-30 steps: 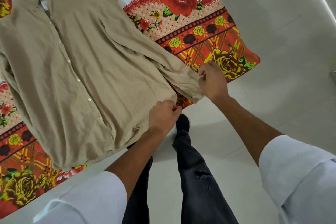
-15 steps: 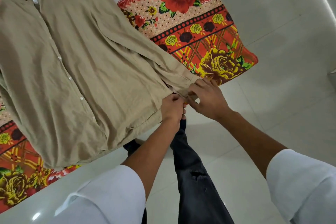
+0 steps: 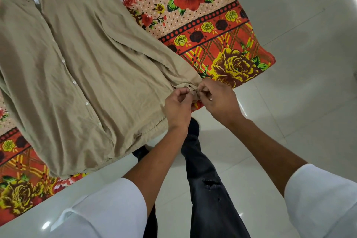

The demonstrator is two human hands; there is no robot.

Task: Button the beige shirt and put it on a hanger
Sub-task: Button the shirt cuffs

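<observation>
The beige shirt (image 3: pixel 81 67) lies flat, front up, on a floral cloth, its placket with small white buttons running down the left half. Its right sleeve stretches toward me and ends in the cuff (image 3: pixel 190 88). My left hand (image 3: pixel 178 108) pinches the cuff from the near side with curled fingers. My right hand (image 3: pixel 218 100) pinches the same cuff from the right, fingertips meeting those of the left. The cuff's button is hidden between the fingers. No hanger is in view.
The red, orange and yellow floral cloth (image 3: pixel 222 40) covers a white surface (image 3: pixel 38 216) whose edge runs diagonally at the lower left. My dark-trousered legs (image 3: pixel 204 179) stand on the white tiled floor (image 3: pixel 289 102) to the right.
My two hands have come together on the sleeve's cuff; a second ago they gripped the sleeve apart from each other. The view has shifted slightly.
</observation>
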